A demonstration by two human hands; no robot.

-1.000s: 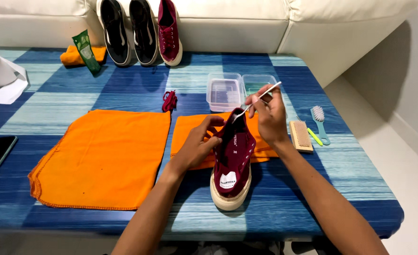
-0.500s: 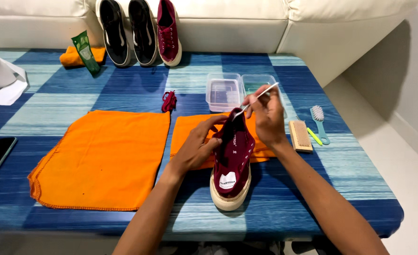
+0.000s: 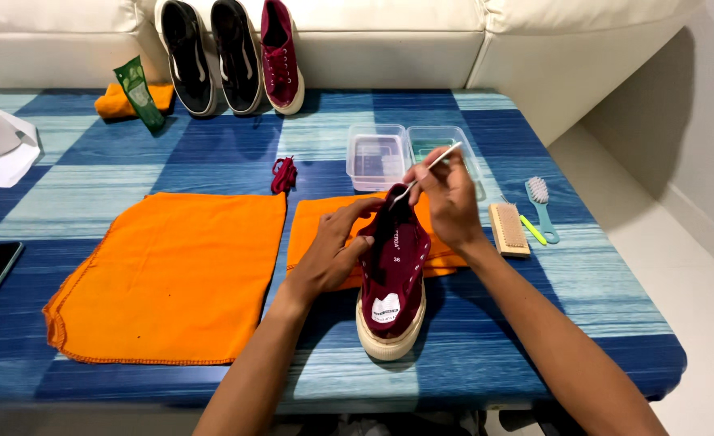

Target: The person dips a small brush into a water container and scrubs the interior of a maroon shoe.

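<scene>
Right now, head view only: the left hand (image 3: pixel 330 252) is gripping the maroon sneaker (image 3: pixel 392 278) at its left side near the opening, fingers closed on the upper, steadying it. The right hand (image 3: pixel 450 203) is pinching a thin white brush (image 3: pixel 426 171), fingers closed on its handle, with the tip reaching into the toe end of the shoe. The sneaker is standing upright on the surface (image 3: pixel 534 323) near the middle of the front edge, heel toward the person, toe resting on the small orange cloth (image 3: pixel 318 230).

Step in hand, as a judgement: detail-scrubbing the inside or tongue area of the shoe. Continuing calls for the left hand keeping the upper held open while the right works short strokes without the tip slipping.

Containers: two clear plastic tubs are sitting side by side just beyond the shoe. The left tub (image 3: pixel 375 156) looks like it is holding liquid; the right tub (image 3: pixel 421 139) is partly hidden by the right hand, contents cannot tell.

Rest: a large orange cloth (image 3: pixel 167 270) is lying flat toward the left front. A maroon lace (image 3: pixel 283 173) is bunched beyond it. A wooden brush (image 3: pixel 508 229) and a teal brush (image 3: pixel 541 206) are lying toward the right edge. A green tube (image 3: pixel 142 93) is lying at the back left.
</scene>
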